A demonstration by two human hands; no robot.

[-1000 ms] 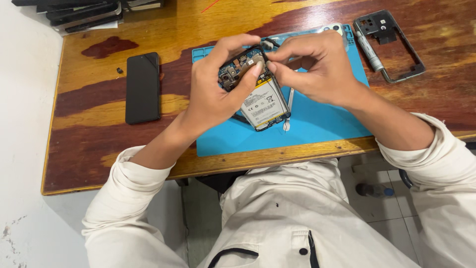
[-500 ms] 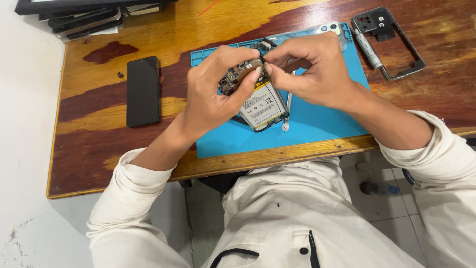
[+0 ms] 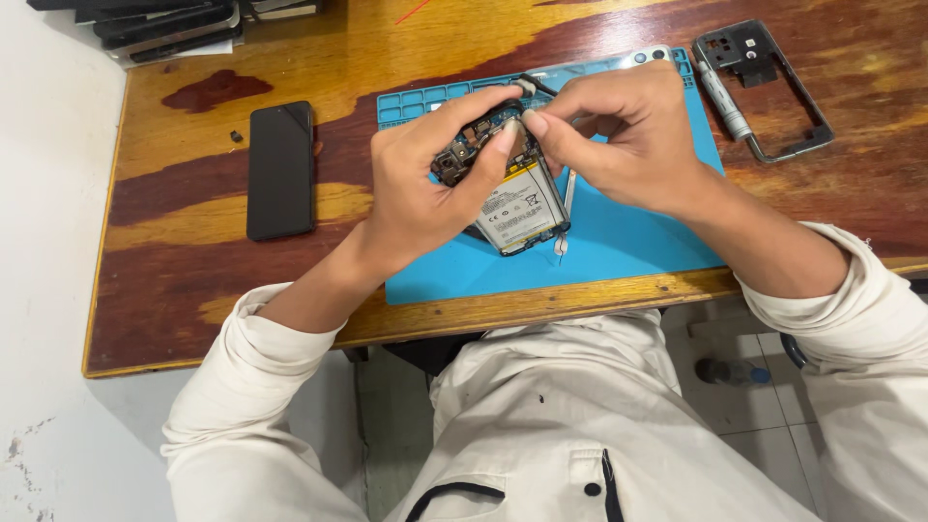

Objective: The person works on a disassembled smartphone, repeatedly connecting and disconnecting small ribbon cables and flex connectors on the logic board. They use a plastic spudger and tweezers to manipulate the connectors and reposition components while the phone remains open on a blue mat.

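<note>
An opened phone (image 3: 512,198), its white battery and dark circuit board exposed, is raised a little above a blue repair mat (image 3: 619,242). My left hand (image 3: 425,179) grips the phone's upper left side, thumb across the board. My right hand (image 3: 619,140) pinches at the phone's top edge with thumb and forefinger; I cannot make out what, if anything, sits between the fingertips. A thin metal tool (image 3: 565,208) lies on the mat beside the phone.
A black phone (image 3: 280,169) lies face up on the wooden table (image 3: 193,290) at left. A dark phone frame (image 3: 773,87) and a silver screwdriver (image 3: 723,97) rest at the back right. Stacked dark devices (image 3: 164,24) sit at the back left. A tiny dark part (image 3: 235,136) lies near the black phone.
Both hands with the opened phone have stayed in nearly the same spot on the mat. The right fingertips have closed in on the phone's top edge.
</note>
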